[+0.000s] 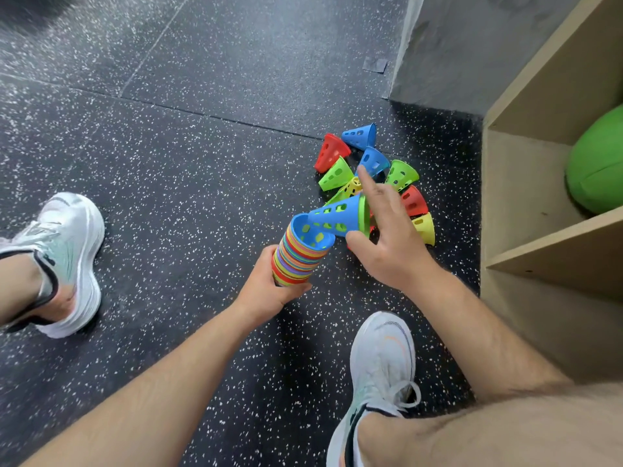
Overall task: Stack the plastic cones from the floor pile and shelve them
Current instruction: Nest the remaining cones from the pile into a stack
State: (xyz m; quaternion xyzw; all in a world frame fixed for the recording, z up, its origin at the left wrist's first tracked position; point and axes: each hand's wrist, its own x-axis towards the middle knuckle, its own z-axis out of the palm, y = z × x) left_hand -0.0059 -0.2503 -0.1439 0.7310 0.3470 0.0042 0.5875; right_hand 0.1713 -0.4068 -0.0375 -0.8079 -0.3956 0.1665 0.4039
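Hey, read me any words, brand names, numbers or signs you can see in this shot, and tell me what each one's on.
No readable text anywhere in this view.
Stack of cones, blue cone and loose cones: plain plastic with holes, no print.
White shoes: coloured side markings, no letters legible.
Grey tape-like patch: blank.
Shelf unit and green ball: no label visible.

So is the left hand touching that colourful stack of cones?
Touching. The head view shows the left hand gripping the stack, fingers curled round it; the right hand holds the blue cone.
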